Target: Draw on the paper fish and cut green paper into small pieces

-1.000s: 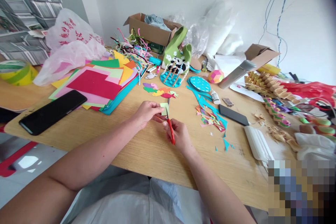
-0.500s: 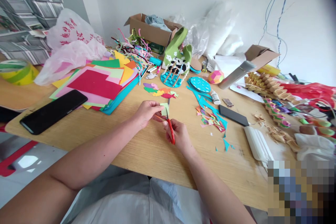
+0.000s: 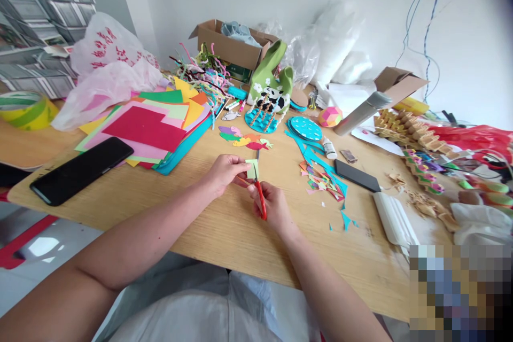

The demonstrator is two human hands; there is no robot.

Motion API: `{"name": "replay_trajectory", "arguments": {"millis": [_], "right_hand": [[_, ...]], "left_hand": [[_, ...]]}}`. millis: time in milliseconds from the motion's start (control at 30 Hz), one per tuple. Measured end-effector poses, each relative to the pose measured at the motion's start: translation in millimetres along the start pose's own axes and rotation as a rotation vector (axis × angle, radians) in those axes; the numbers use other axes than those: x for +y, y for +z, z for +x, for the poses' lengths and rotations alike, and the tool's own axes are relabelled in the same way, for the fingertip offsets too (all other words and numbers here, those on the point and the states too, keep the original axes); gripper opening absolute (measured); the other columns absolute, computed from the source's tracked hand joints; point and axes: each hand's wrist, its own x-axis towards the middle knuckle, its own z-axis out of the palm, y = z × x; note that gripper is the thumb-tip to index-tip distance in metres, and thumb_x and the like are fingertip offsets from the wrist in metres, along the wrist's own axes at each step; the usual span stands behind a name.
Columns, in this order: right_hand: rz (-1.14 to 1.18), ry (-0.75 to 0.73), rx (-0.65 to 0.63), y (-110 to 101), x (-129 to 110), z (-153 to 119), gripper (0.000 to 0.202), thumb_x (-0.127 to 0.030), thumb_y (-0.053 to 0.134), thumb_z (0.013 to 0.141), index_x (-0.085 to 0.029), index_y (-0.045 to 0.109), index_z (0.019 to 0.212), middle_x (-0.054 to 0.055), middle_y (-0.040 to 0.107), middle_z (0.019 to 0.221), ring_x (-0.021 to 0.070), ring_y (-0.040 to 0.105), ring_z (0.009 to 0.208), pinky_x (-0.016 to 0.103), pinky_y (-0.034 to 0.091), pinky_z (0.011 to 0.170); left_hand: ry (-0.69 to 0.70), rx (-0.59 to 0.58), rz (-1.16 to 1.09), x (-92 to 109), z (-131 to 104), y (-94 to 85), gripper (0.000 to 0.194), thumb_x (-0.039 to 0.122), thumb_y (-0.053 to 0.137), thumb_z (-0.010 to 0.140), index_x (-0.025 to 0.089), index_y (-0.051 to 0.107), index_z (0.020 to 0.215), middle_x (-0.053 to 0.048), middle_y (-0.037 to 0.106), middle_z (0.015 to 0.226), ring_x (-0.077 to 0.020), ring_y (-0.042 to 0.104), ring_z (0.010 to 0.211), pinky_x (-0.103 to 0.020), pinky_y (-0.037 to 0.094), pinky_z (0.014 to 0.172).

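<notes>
My left hand point(image 3: 225, 173) pinches a small light green paper piece point(image 3: 251, 166) above the middle of the table. In my right hand point(image 3: 273, 204) are red-handled scissors point(image 3: 262, 200), their blades pointing away from me. One blade lies across the paper's right part; the other shows at its right edge. Just beyond the paper, several coloured fish-shaped cutouts point(image 3: 241, 142) lie flat on the wooden table point(image 3: 224, 230). Coloured scraps point(image 3: 320, 180) and blue strips are spread to the right of my hands.
Coloured sheets point(image 3: 146, 128) and a black phone point(image 3: 82, 171) lie left. Behind stand a green panda bag point(image 3: 273, 85) and a cardboard box point(image 3: 230, 48). Blue discs point(image 3: 304, 129), a small white bottle point(image 3: 329, 148), a dark flat block point(image 3: 356, 175) and a grey cylinder point(image 3: 363, 112) are right.
The light green paper has turned slightly between my fingers and the blades. Both hands stay in nearly the same place.
</notes>
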Motion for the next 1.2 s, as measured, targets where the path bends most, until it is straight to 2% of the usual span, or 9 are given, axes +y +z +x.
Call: {"name": "replay_trajectory", "arguments": {"millis": [333,900,1200], "right_hand": [[-0.010,0.011,0.000,0.2,-1.9,-1.0,0.050,-0.068,0.054,0.080,-0.020,0.045,0.065,-0.003,0.050,0.043,0.0092,0.041,0.037,0.022,0.029,0.040],[-0.018,0.002,0.015,-0.3,-1.6,-0.3,0.051,-0.069,0.054,0.080,-0.020,0.049,0.066,-0.002,0.051,0.042,0.0108,0.043,0.037,0.023,0.030,0.040],[-0.013,0.012,0.015,-1.4,-2.6,-0.3,0.051,-0.069,0.055,0.079,-0.020,0.048,0.067,-0.002,0.051,0.043,0.0107,0.043,0.037,0.023,0.030,0.040]], "left_hand": [[0.007,-0.002,0.014,-1.1,1.6,-1.0,0.008,0.014,0.066,0.070,0.011,0.063,0.064,-0.004,0.063,0.055,-0.0144,0.062,0.050,-0.024,0.053,0.044],[0.001,-0.037,0.048,-5.1,0.9,-2.3,0.016,0.024,0.073,0.067,0.011,0.064,0.067,-0.005,0.064,0.059,-0.0138,0.061,0.051,-0.026,0.054,0.048],[-0.010,-0.030,0.047,-5.4,1.3,-1.7,0.011,0.020,0.070,0.067,0.011,0.064,0.066,-0.005,0.064,0.058,-0.0134,0.060,0.051,-0.025,0.054,0.047]]}}
